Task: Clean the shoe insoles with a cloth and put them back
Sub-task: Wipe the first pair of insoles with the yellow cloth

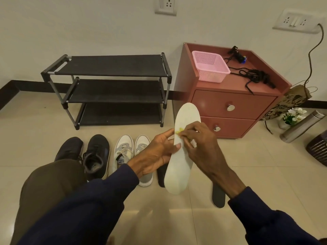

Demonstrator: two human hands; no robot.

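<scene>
Midair, white insole (180, 156) between left hand (155, 154) fingers, right hand (198, 142) fingers atop.

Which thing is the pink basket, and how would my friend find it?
Look for the reddish-brown two-drawer cabinet against the wall, right of the black shoe rack. On its top, at the left corner, sits the pink basket. It is the only pink, holey plastic thing; beside it lie just tangled black cords.

Warm, even indoor light, wide-angle view

We see soft shadows on the floor tiles (177, 218) beneath the arms, a faint sheen on the cabinet (230, 103) drawer front, bowed lines towards the frame edges, and slight softness overall.
</scene>
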